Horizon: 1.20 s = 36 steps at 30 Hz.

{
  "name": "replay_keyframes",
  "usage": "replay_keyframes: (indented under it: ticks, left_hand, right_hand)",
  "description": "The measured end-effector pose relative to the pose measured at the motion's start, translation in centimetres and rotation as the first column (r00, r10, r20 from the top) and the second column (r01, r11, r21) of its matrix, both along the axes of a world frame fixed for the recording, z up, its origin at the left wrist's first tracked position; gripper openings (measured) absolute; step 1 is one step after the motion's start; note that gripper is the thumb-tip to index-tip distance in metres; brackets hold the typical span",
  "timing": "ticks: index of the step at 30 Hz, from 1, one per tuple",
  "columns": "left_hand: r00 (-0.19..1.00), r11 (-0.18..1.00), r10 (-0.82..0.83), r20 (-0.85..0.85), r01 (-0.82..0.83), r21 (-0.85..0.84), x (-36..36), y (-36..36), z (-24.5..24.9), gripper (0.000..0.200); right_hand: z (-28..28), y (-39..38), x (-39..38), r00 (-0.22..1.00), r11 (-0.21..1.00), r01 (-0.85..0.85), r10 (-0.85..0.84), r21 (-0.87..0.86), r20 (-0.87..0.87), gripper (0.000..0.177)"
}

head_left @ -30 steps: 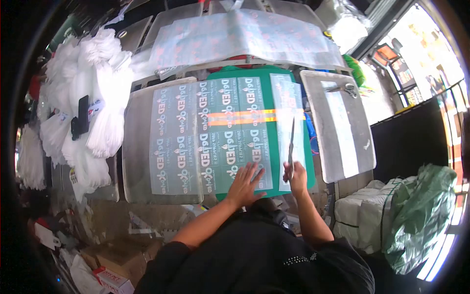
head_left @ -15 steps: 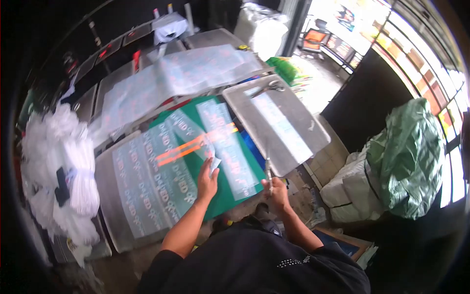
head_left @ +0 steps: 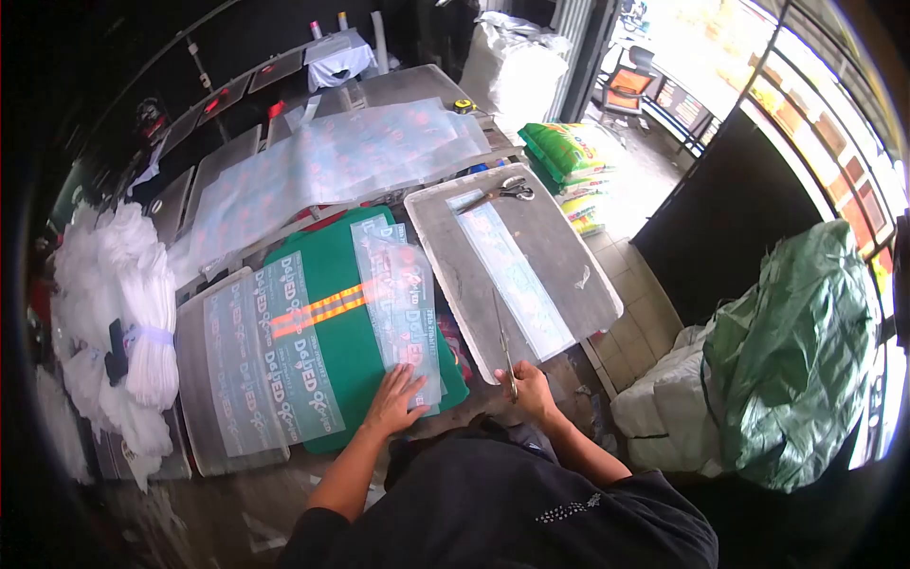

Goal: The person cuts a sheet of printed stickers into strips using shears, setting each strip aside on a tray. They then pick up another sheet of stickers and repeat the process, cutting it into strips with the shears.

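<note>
My left hand (head_left: 394, 402) lies flat, fingers spread, on the lower end of overlapping translucent printed film strips (head_left: 398, 294). These strips rest on the right part of a green sheet-like piece (head_left: 334, 351) crossed by an orange and silver band (head_left: 327, 310). More printed strips (head_left: 270, 356) cover its left side and the grey board (head_left: 195, 389) beneath. My right hand (head_left: 533, 391) is closed around the handles of scissors (head_left: 509, 360), their blades pointing away from me near the tray's front corner. The fingers partly hide the handles.
On the grey tray (head_left: 578, 275) at right lie another pair of scissors (head_left: 512, 189) and a long film strip (head_left: 517, 280). Large film sheets (head_left: 322, 156) cover the table behind. White bundled plastic (head_left: 147, 332) hangs at left; green and white sacks (head_left: 796, 370) stand at right.
The strip that my left hand was holding up now lies among the others on the right of the green piece. That hand has flattened onto them. My right hand still grips the scissors.
</note>
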<state>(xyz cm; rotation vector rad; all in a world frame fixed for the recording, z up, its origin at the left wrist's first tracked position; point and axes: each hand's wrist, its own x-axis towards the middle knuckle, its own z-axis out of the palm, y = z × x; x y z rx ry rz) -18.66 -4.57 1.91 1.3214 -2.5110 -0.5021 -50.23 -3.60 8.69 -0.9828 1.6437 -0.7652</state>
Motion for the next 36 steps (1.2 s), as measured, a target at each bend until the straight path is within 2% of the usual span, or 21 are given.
replay_keyframes:
  ticks: [6,8,9,11,12,14,15,17,19,20,23,25,26,27,29,30,32,33,35,36]
  left_hand:
    - [0.982,0.978,0.186,0.01,-0.186,0.097,0.3,2.6,1.2,0.07]
    - [0.921,0.922,0.387,-0.046,-0.388,0.001,2.2,3.2,1.5,0.071]
    - [0.915,0.916,0.402,-0.035,-0.402,0.008,3.7,3.7,1.2,0.071]
    - [0.683,0.679,0.729,-0.049,-0.73,-0.078,7.1,4.9,-0.3,0.072]
    - [0.667,0.664,0.744,-0.035,-0.745,-0.068,8.4,5.7,-0.8,0.072]
    - [0.531,0.573,0.808,0.255,-0.808,-0.135,10.6,7.2,-1.5,0.07]
    - [0.512,0.557,0.817,0.266,-0.82,-0.13,11.0,7.6,-2.0,0.07]
    - [0.579,0.608,0.781,0.232,-0.79,-0.076,11.0,8.0,-2.7,0.068]
    - [0.568,0.597,0.795,0.213,-0.796,-0.106,10.3,8.2,-3.0,0.063]
    - [0.582,0.607,0.792,0.184,-0.78,-0.149,10.0,8.2,-3.0,0.059]
    - [0.593,0.602,0.797,0.117,-0.765,-0.229,8.8,7.8,-2.1,0.05]
    - [0.598,0.598,0.8,0.051,-0.788,-0.149,8.4,7.1,-1.7,0.048]
    - [0.603,0.595,0.797,-0.031,-0.794,-0.124,8.2,6.6,-1.5,0.046]
    - [0.6,0.592,0.799,-0.038,-0.797,-0.12,8.0,6.1,-1.2,0.046]
    - [0.645,0.663,0.738,-0.198,-0.748,0.035,7.9,4.9,-0.7,0.049]
    - [0.635,0.655,0.745,-0.205,-0.755,0.04,7.9,4.5,-0.8,0.049]
    - [0.731,0.771,0.625,-0.275,-0.633,0.069,8.4,4.2,-1.4,0.058]
    - [0.729,0.771,0.625,-0.28,-0.632,0.074,9.6,4.6,-1.0,0.058]
    - [0.818,0.825,0.543,-0.187,-0.562,-0.06,11.7,5.8,0.9,0.067]
    - [0.835,0.836,0.537,-0.123,-0.546,-0.053,13.5,6.5,1.6,0.068]
  right_hand:
    - [-1.3,-2.2,-0.3,0.992,0.996,-0.093,0.092,0.01,0.085,0.053]
    - [-0.6,-2.9,0.5,0.989,0.993,-0.12,0.119,0.003,0.083,0.048]
    - [-0.2,-3.1,1.0,0.989,0.991,-0.132,0.132,-0.004,0.072,0.044]
    - [-1.7,-3.2,1.9,0.982,0.991,-0.135,0.136,-0.017,0.134,0.047]
    - [-2.4,-3.1,2.5,0.974,0.992,-0.123,0.128,-0.038,0.187,0.051]
    - [-3.1,-2.6,3.4,0.973,0.99,-0.141,0.142,-0.023,0.181,0.049]
    - [-3.4,-2.4,3.8,0.976,0.991,-0.132,0.135,-0.029,0.171,0.048]
    - [-4.9,-2.1,4.5,0.975,0.985,-0.171,0.169,0.002,0.144,0.045]
    - [-3.9,-1.8,5.4,0.977,0.987,-0.15,0.139,0.052,0.162,0.046]
    - [-4.3,-1.7,5.8,0.987,0.988,-0.143,0.139,0.058,0.082,0.044]
    - [-4.8,-2.0,7.5,0.994,0.994,-0.1,0.097,0.049,0.055,0.048]
    - [-5.5,-2.3,8.4,0.995,0.995,-0.1,0.1,0.025,0.0,0.045]
    - [-5.3,-2.3,9.4,0.997,0.998,-0.066,0.066,0.001,0.026,0.045]
    - [-4.8,-2.0,10.4,0.998,0.999,-0.035,0.036,-0.021,0.049,0.044]
    - [-5.5,-1.6,12.4,0.995,0.999,-0.009,0.013,-0.041,0.095,0.044]
    - [-5.7,-1.4,13.5,0.988,0.998,0.027,-0.018,-0.054,0.153,0.044]
    - [-3.5,-0.3,15.7,0.993,0.999,-0.004,0.009,-0.046,0.12,0.043]
    - [-2.6,0.2,17.0,0.995,0.999,-0.023,0.026,-0.038,0.095,0.042]
    - [-2.8,1.6,17.7,0.99,0.999,-0.049,0.052,-0.022,0.129,0.04]
    - [-2.7,2.6,17.9,0.987,0.99,-0.137,0.14,-0.042,0.08,0.039]
